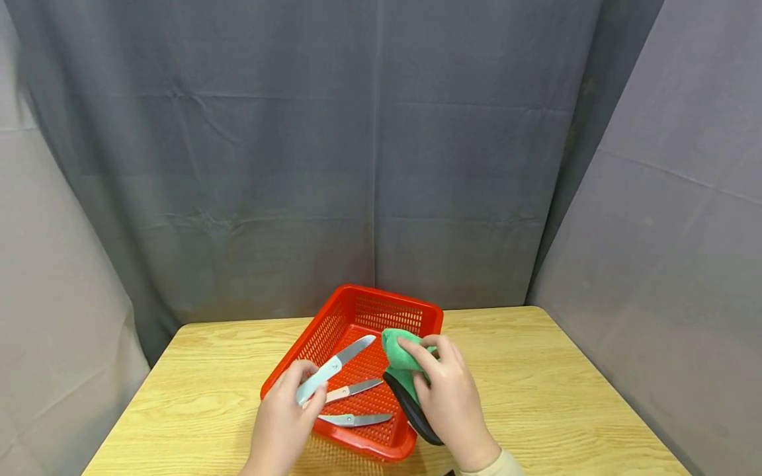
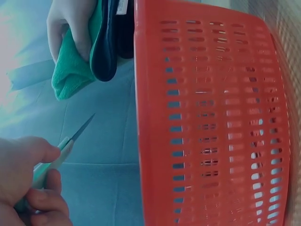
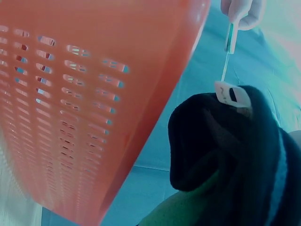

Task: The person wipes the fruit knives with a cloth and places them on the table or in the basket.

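Note:
My left hand (image 1: pixel 284 416) grips a knife (image 1: pixel 318 382) by its pale blue handle, the blade pointing up and to the right over the basket. In the left wrist view the fingers curl round that handle. My right hand (image 1: pixel 448 390) holds a folded green cloth (image 1: pixel 400 350) with a black edge, bunched between thumb and fingers close to the blade but apart from it. Below them stands a red plastic basket (image 1: pixel 393 299). Inside it lie a knife with a pale pink handle (image 1: pixel 338 395) and one with a pale grey handle (image 1: pixel 340 420).
The basket stands on a light wooden table (image 1: pixel 530 370), set at a slant. Grey curtains (image 1: pixel 286 165) hang behind the table, with paler cloth (image 1: pixel 667 218) along both sides. A white label (image 3: pixel 233 95) sticks out from the cloth's black part.

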The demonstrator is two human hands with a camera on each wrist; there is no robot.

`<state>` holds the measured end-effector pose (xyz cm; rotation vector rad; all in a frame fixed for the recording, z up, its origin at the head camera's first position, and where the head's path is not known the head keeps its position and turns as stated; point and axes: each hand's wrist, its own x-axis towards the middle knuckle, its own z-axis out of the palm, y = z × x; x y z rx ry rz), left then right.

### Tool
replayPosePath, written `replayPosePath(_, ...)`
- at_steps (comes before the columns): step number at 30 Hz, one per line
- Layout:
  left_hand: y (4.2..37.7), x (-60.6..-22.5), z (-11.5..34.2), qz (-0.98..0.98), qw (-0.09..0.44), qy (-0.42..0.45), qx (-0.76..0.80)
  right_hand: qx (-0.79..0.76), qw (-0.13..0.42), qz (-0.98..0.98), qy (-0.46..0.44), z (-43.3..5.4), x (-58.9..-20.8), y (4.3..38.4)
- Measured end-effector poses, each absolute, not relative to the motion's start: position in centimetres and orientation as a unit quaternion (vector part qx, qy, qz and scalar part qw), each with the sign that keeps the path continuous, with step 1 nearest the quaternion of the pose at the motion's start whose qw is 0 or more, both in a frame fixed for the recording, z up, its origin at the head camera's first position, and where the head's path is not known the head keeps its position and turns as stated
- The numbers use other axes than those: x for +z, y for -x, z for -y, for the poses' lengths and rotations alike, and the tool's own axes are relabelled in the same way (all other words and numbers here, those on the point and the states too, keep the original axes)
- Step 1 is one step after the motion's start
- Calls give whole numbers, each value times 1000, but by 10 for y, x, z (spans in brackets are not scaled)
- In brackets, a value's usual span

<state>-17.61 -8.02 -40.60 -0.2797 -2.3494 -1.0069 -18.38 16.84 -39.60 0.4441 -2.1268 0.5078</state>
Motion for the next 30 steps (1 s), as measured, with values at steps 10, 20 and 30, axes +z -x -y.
replayPosePath(10,175,-410,73,877,257,134,-383,193,430,857,-208,-165,-399,184)
replayPosePath(20,175,-414,70,875,255,154,-381,192,406,864,-227,-160,-404,182)
replayPosePath(30,175,-417,70,878,264,150,-370,185,389,872,-233,-156,-403,180)
